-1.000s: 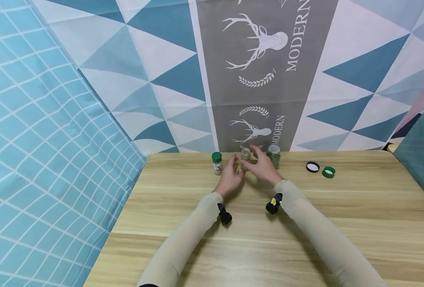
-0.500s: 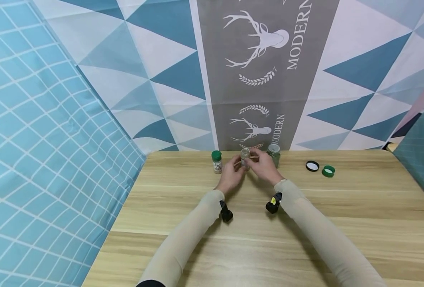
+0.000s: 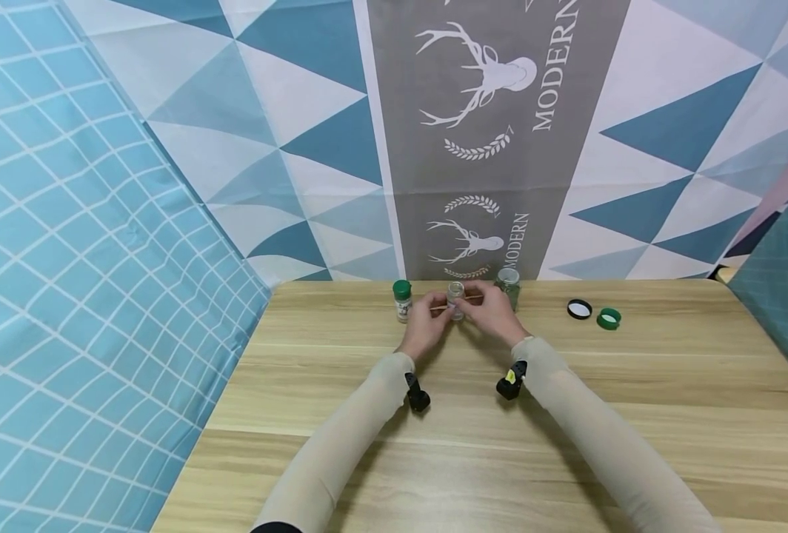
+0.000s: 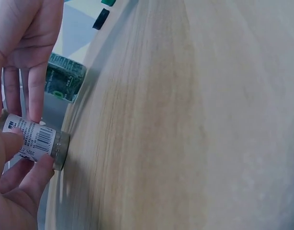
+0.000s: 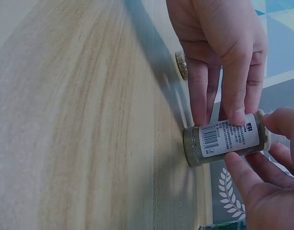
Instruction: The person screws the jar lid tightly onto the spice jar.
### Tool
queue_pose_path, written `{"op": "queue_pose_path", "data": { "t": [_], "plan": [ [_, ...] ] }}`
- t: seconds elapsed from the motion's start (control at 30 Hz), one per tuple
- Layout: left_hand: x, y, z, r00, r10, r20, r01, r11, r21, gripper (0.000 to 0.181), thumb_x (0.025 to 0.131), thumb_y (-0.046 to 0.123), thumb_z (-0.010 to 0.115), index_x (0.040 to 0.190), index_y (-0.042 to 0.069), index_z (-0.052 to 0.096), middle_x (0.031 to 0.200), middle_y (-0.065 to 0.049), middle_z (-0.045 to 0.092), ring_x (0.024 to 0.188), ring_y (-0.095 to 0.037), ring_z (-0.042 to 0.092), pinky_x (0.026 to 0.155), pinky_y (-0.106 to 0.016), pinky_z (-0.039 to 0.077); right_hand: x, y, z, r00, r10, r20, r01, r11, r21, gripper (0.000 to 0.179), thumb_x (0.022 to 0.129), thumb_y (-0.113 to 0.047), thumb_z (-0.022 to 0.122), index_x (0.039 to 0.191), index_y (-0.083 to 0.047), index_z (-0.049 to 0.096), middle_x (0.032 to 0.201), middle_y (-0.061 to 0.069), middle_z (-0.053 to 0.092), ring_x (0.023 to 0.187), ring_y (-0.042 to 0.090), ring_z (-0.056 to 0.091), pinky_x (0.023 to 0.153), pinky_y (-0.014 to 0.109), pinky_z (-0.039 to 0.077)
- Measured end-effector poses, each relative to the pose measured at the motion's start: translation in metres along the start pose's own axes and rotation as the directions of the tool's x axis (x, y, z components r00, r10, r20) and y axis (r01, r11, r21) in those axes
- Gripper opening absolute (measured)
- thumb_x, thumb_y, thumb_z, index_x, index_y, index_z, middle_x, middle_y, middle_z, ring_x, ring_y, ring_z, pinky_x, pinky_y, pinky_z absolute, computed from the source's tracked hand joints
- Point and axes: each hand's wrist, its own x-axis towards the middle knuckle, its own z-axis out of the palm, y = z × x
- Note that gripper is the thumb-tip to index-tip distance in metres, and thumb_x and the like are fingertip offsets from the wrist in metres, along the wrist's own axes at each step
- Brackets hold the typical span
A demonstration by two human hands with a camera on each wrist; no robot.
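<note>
Closing in over the last sec., L hand (image 3: 426, 324) & R hand (image 3: 491, 311) now both pinch the barcoded glass jar (image 5: 228, 138), so it's prob. well steadied.

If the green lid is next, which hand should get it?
Probably the right hand: it's nearer the green lid. The left hand grips the small jar too, so it could hold that alone.
</note>
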Motion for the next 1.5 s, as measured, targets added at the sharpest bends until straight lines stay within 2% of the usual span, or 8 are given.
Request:
{"op": "queue_pose_path", "data": {
  "t": [0.27, 0.73, 1.0, 1.23, 1.5],
  "plan": [
    [-0.007, 0.000, -0.004, 1.000, 0.005, 0.010, -0.005, 0.999, 0.034, 0.026, 0.097, 0.007, 0.071, 0.122, 0.001, 0.066, 0.127, -0.015, 0.070, 0.118, -0.026, 0.069, 0.101, -0.029, 0.057, -0.006, 0.000, 0.001, 1.000, 0.007, 0.019, -0.008, 1.000, 0.027, 0.040, 0.096, -0.019, 0.075, 0.130, -0.001, 0.064, 0.125, 0.019, 0.071, 0.108, 0.033, 0.072, 0.093, 0.042, 0.061],
    [-0.021, 0.000, -0.008, 0.999, -0.002, 0.041, 0.002, 1.000, 0.011, 0.024, 0.095, 0.008, 0.074, 0.117, 0.001, 0.067, 0.123, -0.016, 0.071, 0.116, -0.027, 0.070, 0.100, -0.030, 0.058, -0.021, -0.002, -0.002, 0.999, 0.011, 0.044, -0.011, 1.000, 0.016, 0.039, 0.095, -0.020, 0.076, 0.125, 0.001, 0.065, 0.123, 0.020, 0.071, 0.104, 0.033, 0.072, 0.091, 0.042, 0.061],
    [-0.032, -0.001, -0.008, 0.999, 0.026, 0.027, -0.025, 0.999, -0.030, 0.025, 0.093, 0.005, 0.075, 0.117, -0.002, 0.069, 0.122, -0.016, 0.071, 0.113, -0.028, 0.071, 0.096, -0.027, 0.058, -0.031, -0.005, 0.000, 0.998, -0.010, 0.055, 0.008, 0.999, 0.035, 0.034, 0.094, -0.016, 0.076, 0.121, 0.002, 0.068, 0.119, 0.020, 0.073, 0.100, 0.031, 0.073, 0.088, 0.039, 0.062],
    [-0.043, -0.001, -0.010, 1.000, 0.026, 0.017, -0.026, 0.999, -0.028, 0.024, 0.092, 0.006, 0.077, 0.115, 0.001, 0.071, 0.120, -0.013, 0.072, 0.111, -0.026, 0.071, 0.096, -0.026, 0.059, -0.041, -0.009, -0.002, 0.996, 0.015, 0.093, -0.022, 0.998, 0.065, 0.034, 0.094, -0.016, 0.076, 0.123, -0.001, 0.067, 0.120, 0.016, 0.072, 0.103, 0.030, 0.071, 0.091, 0.040, 0.061],
    [-0.052, 0.003, -0.011, 1.000, 0.014, 0.017, -0.014, 0.999, -0.030, 0.023, 0.091, 0.005, 0.077, 0.113, 0.000, 0.070, 0.117, -0.014, 0.072, 0.110, -0.027, 0.072, 0.095, -0.028, 0.059, -0.048, -0.009, -0.002, 0.995, -0.018, 0.093, 0.011, 0.998, 0.069, 0.031, 0.093, -0.013, 0.077, 0.120, 0.000, 0.068, 0.118, 0.017, 0.073, 0.101, 0.029, 0.072, 0.088, 0.033, 0.061]
  ]
}}
